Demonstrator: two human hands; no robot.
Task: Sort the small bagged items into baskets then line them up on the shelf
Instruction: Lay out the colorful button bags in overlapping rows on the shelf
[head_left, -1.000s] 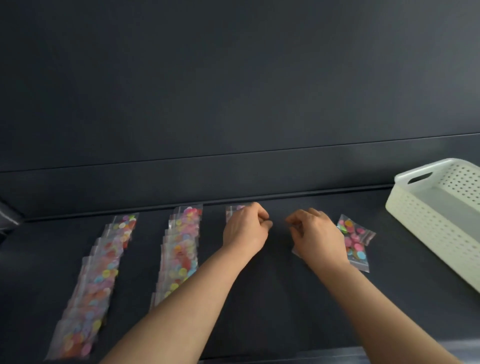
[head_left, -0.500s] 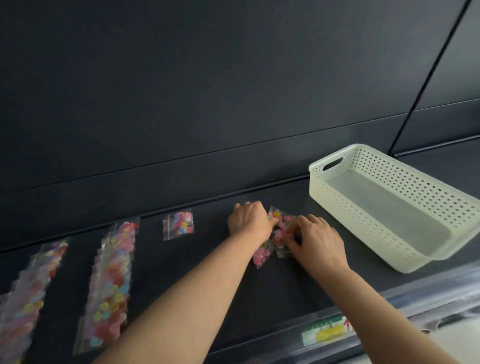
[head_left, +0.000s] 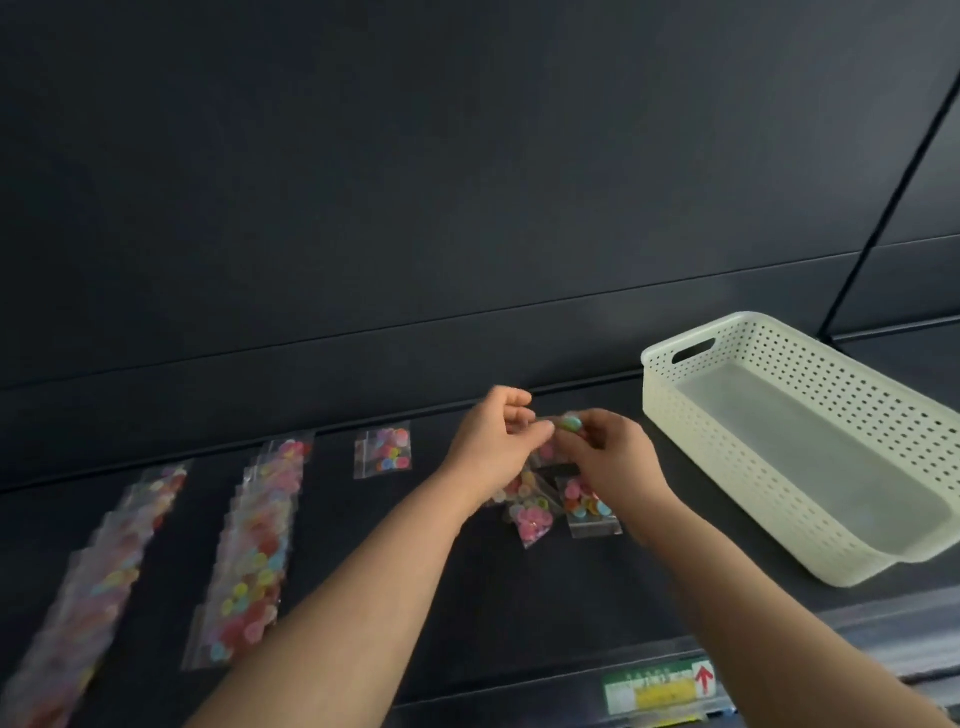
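Note:
Small clear bags of coloured buttons lie on a dark shelf (head_left: 519, 623). My left hand (head_left: 493, 441) and my right hand (head_left: 610, 452) meet above the shelf and pinch one button bag (head_left: 569, 422) between them. Under the hands a loose pile of bags (head_left: 550, 509) rests on the shelf. A single bag (head_left: 383, 449) lies flat to the left of the hands. Further left run two overlapping rows of bags, a middle row (head_left: 254, 551) and a far-left row (head_left: 98, 582).
A cream perforated basket (head_left: 727, 467) stands on the shelf to the right with nothing visible inside. The shelf's dark back panel (head_left: 467, 208) rises behind. A green and yellow price label (head_left: 660, 686) sits on the front rail.
The view swung right, bringing the basket fully in. My hands left the single bag flat, went to the pile, and now lift one bag off the shelf.

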